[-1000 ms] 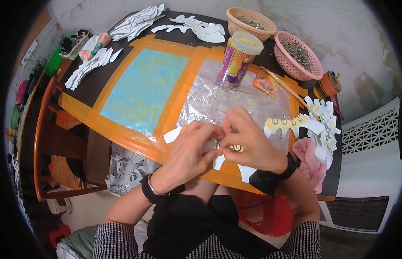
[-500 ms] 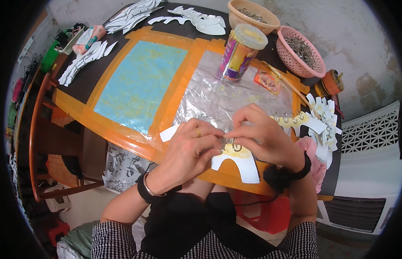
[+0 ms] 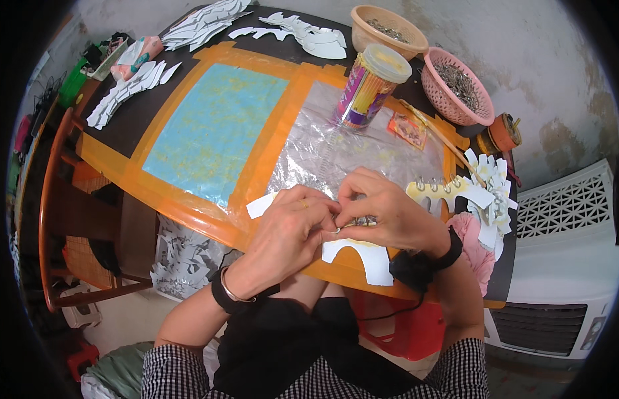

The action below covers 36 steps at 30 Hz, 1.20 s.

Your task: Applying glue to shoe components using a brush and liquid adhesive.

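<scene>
Dark table (image 3: 140,120) is filling most of the view, wooden chair (image 3: 97,216) standing off its left edge. Blue sheet (image 3: 216,133) is lying taped down left of the table's centre, clear plastic sheet (image 3: 316,139) lying to its right, orange tape (image 3: 256,153) bordering both. Beige basket (image 3: 382,50) and pink basket (image 3: 432,93) are sitting at the far edge, toward its right end, pink one holding small metal parts (image 3: 454,86). White stack (image 3: 203,26) is lying at the far-left corner; lidded jar (image 3: 369,86) is standing on the clear sheet's far side. Left hand (image 3: 293,223) and right hand (image 3: 382,209) are meeting at the table's near edge, right of its middle. Pink cloth (image 3: 472,239) is lying crumpled by the near-right corner. Toothed white piece (image 3: 449,191), yellow-coated, is lying just beyond the right hand, toward the right edge, metal loops (image 3: 434,183) lining its far side. Arched white piece (image 3: 376,263) is sitting at the near edge under the fingertips, upper part yellowish and mostly covered. Both hands' fingers are pinching, tips together, on a metal clip (image 3: 337,230); mostly hidden, can't tell if it's touching the piece.
</scene>
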Available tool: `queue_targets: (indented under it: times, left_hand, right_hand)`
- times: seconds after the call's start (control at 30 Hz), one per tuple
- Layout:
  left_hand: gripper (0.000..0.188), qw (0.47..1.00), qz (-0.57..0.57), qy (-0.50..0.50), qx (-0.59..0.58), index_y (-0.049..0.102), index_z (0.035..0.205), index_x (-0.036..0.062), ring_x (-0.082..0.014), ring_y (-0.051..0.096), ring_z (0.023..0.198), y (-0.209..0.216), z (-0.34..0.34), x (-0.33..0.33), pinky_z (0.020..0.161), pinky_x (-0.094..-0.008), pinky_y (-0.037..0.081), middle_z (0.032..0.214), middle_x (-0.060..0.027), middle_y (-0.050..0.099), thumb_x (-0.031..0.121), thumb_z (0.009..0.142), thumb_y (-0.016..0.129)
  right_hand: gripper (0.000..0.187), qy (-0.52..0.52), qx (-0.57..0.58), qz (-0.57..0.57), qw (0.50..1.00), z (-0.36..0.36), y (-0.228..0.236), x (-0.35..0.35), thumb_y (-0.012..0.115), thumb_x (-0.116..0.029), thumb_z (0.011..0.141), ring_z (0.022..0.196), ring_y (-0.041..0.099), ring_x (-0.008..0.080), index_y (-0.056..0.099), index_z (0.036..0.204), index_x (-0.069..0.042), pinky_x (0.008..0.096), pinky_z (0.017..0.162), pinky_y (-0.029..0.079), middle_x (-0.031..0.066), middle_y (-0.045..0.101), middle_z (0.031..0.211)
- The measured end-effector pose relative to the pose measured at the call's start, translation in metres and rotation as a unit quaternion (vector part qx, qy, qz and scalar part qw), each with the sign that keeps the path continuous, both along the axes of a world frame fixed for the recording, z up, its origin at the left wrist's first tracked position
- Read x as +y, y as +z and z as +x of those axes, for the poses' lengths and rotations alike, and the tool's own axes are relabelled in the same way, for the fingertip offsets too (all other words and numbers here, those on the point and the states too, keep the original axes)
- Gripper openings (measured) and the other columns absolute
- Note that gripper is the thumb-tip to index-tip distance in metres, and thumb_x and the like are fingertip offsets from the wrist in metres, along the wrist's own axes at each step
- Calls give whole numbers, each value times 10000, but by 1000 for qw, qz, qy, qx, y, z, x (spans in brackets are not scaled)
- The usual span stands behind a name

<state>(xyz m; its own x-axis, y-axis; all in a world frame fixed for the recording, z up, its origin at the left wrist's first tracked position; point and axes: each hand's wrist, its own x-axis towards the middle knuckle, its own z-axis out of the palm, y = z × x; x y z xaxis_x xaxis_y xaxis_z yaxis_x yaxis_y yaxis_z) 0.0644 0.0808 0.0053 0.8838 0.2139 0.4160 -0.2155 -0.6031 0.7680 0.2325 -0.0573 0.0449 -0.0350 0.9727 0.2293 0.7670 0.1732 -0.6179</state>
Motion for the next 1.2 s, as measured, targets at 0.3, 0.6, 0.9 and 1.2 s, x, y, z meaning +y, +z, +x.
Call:
queue_targets:
  times: [0.3, 0.6, 0.9, 1.2]
  left_hand:
    - [167, 1000, -4, 4, -1, 622, 786, 50, -288, 617, 1025, -3, -2, 2, 876, -402, 448, 953, -72, 700, -13, 714, 759]
    - [155, 1000, -4, -6, -20, 623, 789, 43, -275, 615, 1021, -5, -2, 3, 870, -400, 450, 989, -64, 696, -34, 711, 733]
    - [158, 1000, 1, -8, -23, 642, 782, 47, -257, 601, 994, -3, -2, 3, 862, -382, 446, 978, -37, 689, -62, 686, 702]
    - [145, 1000, -6, -6, -20, 640, 778, 47, -260, 598, 994, -4, -1, 3, 865, -386, 441, 975, -33, 693, -53, 702, 714]
  right_hand:
    - [186, 24, -91, 47, 994, -10, -4, -6, 787, -52, 679, 1005, 591, 242, 664, 813, -90, 390, 844, 434, 17, 600, 956]
    - [217, 1, -142, 118, 983, -13, -18, -14, 772, -55, 680, 1093, 599, 232, 632, 835, -116, 390, 874, 446, -15, 634, 1047]
    - [203, 2, -132, 104, 986, -14, -14, -16, 773, -53, 679, 1062, 594, 237, 632, 817, -101, 386, 864, 450, -1, 630, 1026]
    - [222, 4, -118, 100, 988, -17, -12, -16, 775, -21, 681, 1047, 600, 252, 635, 836, -95, 390, 868, 460, 12, 638, 1016]
